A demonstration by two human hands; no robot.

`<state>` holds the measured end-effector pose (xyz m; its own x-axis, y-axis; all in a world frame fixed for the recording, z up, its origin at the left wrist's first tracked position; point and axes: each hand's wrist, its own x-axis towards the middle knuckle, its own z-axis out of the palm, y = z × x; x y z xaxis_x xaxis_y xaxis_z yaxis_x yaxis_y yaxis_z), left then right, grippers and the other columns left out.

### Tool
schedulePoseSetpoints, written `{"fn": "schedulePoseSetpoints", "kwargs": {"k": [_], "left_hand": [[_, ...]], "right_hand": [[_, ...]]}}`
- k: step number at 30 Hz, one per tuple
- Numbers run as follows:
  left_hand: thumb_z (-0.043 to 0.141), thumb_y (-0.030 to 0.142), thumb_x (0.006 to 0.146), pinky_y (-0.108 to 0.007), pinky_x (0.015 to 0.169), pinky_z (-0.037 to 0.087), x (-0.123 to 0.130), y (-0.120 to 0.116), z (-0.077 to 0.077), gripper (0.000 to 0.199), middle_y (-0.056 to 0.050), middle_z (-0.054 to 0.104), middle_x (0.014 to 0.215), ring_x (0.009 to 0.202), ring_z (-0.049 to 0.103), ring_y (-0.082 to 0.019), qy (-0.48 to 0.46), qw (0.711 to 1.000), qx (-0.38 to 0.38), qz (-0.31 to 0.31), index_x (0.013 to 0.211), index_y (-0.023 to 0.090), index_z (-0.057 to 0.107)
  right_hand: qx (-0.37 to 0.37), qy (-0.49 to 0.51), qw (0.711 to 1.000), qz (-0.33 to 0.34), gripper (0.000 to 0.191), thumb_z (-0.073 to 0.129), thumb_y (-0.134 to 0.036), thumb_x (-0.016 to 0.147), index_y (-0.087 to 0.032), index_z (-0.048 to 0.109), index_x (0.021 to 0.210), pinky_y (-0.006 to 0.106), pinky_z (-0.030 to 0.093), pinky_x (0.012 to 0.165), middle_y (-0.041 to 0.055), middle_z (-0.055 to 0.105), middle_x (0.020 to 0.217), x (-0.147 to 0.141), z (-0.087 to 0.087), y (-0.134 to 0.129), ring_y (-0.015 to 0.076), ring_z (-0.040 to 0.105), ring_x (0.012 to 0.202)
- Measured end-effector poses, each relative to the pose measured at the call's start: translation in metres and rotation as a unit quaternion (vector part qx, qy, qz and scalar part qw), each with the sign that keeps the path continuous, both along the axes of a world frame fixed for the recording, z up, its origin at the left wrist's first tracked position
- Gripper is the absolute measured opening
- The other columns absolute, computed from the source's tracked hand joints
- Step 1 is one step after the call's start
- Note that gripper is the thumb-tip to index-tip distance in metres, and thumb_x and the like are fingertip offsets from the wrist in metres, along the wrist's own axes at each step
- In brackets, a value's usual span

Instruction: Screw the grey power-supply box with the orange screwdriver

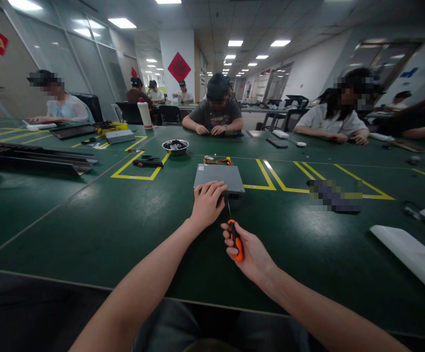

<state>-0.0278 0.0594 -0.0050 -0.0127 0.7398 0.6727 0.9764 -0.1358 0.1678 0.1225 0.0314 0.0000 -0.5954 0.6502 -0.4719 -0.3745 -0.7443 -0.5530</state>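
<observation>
A grey metal computer power supply (218, 175) lies on the green table in front of me, its bundle of coloured wires (218, 160) at the far side. My left hand (208, 203) grips its near edge, with fingers across the top and the thumb low at the front. In my right hand (247, 249) is an orange and black screwdriver (236, 240), the fingers wrapped round its handle. Its thin shaft points away from me toward the near face of the power supply. Whether the tip touches a screw there is too small to tell.
A metal bowl (175, 147) of dark small parts stands beyond, left of the power supply. A black and red tool (148, 163) lies inside yellow tape. Long dark metal rails (32, 156) are at left, a white device (410, 256) at right. Co-workers sit across the table.
</observation>
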Motion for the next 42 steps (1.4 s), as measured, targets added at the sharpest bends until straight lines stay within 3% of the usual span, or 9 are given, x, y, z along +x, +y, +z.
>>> {"fn": "schedulePoseSetpoints", "kwargs": {"k": [5, 15, 23, 33, 42], "left_hand": [[0.047, 0.021, 0.083, -0.038, 0.093, 0.027, 0.0018, -0.0003, 0.0009, 0.029, -0.001, 0.055, 0.123, 0.117, 0.043, -0.019, -0.003, 1.0, 0.003, 0.003, 0.112, 0.026, 0.051], [0.046, 0.022, 0.085, -0.039, 0.093, 0.027, 0.0041, 0.0015, 0.0001, 0.025, -0.001, 0.056, 0.121, 0.115, 0.044, -0.02, -0.012, 1.0, 0.009, 0.013, 0.109, 0.027, 0.052], [0.047, 0.022, 0.085, -0.039, 0.092, 0.027, 0.0046, 0.0014, 0.0007, 0.024, 0.0, 0.057, 0.12, 0.115, 0.044, -0.019, -0.012, 1.0, 0.006, 0.014, 0.107, 0.027, 0.052], [0.047, 0.022, 0.084, -0.039, 0.092, 0.027, 0.0056, 0.0018, 0.0006, 0.024, 0.001, 0.057, 0.12, 0.114, 0.044, -0.019, -0.015, 1.0, 0.008, 0.017, 0.107, 0.027, 0.052], [0.046, 0.021, 0.085, -0.039, 0.091, 0.027, 0.0049, 0.0012, 0.0004, 0.023, 0.0, 0.057, 0.12, 0.114, 0.044, -0.019, -0.016, 1.0, 0.007, 0.011, 0.107, 0.027, 0.052]], "right_hand": [[0.024, -0.01, 0.999, -0.036, 0.009, 0.054, -0.016, 0.078, -0.013, 0.055, 0.07, 0.011, 0.029, 0.034, 0.0008, 0.053, 0.063, -0.0001, 0.0001, -0.0015, 0.0036, 0.043, 0.046], [0.008, 0.012, 1.0, -0.009, 0.015, 0.05, -0.023, 0.083, -0.012, 0.058, 0.077, 0.012, 0.034, 0.036, 0.0019, 0.055, 0.066, 0.0019, -0.0019, 0.0005, 0.0041, 0.045, 0.047], [0.027, 0.008, 0.998, -0.05, 0.009, 0.054, -0.015, 0.078, -0.013, 0.055, 0.069, 0.009, 0.029, 0.032, 0.0012, 0.053, 0.063, 0.0016, -0.0003, 0.0006, 0.0031, 0.042, 0.045], [0.015, 0.006, 0.999, -0.028, 0.02, 0.047, -0.025, 0.085, -0.011, 0.058, 0.076, 0.011, 0.033, 0.034, 0.0035, 0.057, 0.066, 0.0019, -0.0033, 0.002, 0.0036, 0.045, 0.046], [0.022, 0.011, 0.999, -0.041, 0.013, 0.05, -0.018, 0.082, -0.012, 0.056, 0.072, 0.009, 0.031, 0.033, 0.0017, 0.053, 0.065, 0.0025, -0.0011, 0.0026, 0.0031, 0.043, 0.047]]}}
